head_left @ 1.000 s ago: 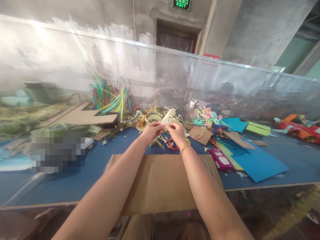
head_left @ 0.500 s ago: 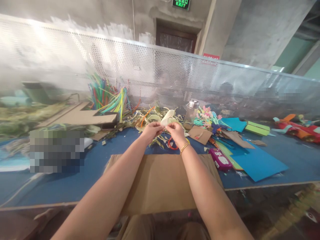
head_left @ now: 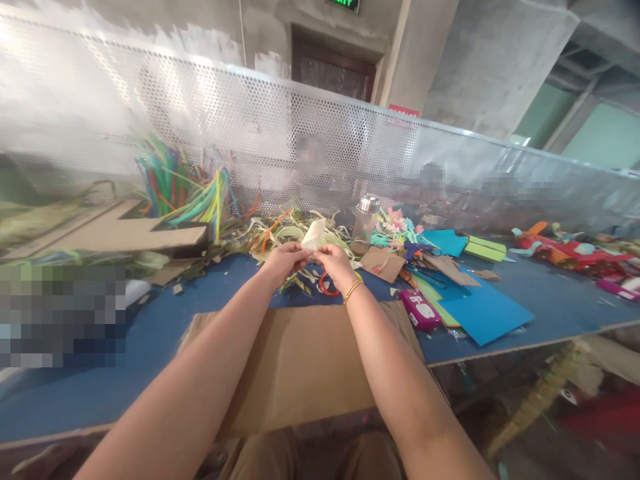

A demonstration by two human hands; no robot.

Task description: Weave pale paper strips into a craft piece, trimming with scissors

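Observation:
A pale cream piece of corn husk point(head_left: 313, 235) stands up between my fingertips, out over the table. My left hand point(head_left: 286, 259) pinches its lower left edge, fingers closed. From the other side my right hand point(head_left: 336, 261) grips the lower right edge between thumb and fingers, nearly touching the left. Just behind lies a loose heap of husk strips point(head_left: 277, 235), pale and greenish. A red ring-shaped item point(head_left: 327, 285) is partly hidden by my right hand. Below both forearms a flat brown cardboard sheet point(head_left: 310, 360) extends over the table's front edge.
Left stand a cut cardboard piece point(head_left: 100, 230) and colourful pipe cleaners point(head_left: 165, 177). A clear bottle point(head_left: 367, 220) with a metal lid is behind my right hand. Rightward lie a purple box point(head_left: 419, 309), blue sheets point(head_left: 490, 310) and red craft figures point(head_left: 565, 250). A perforated metal screen point(head_left: 240, 113) backs the table.
The view has turned right, so the table's things sit farther left in it. Both hands still pinch the husk; its side flap beside the upright part no longer shows.

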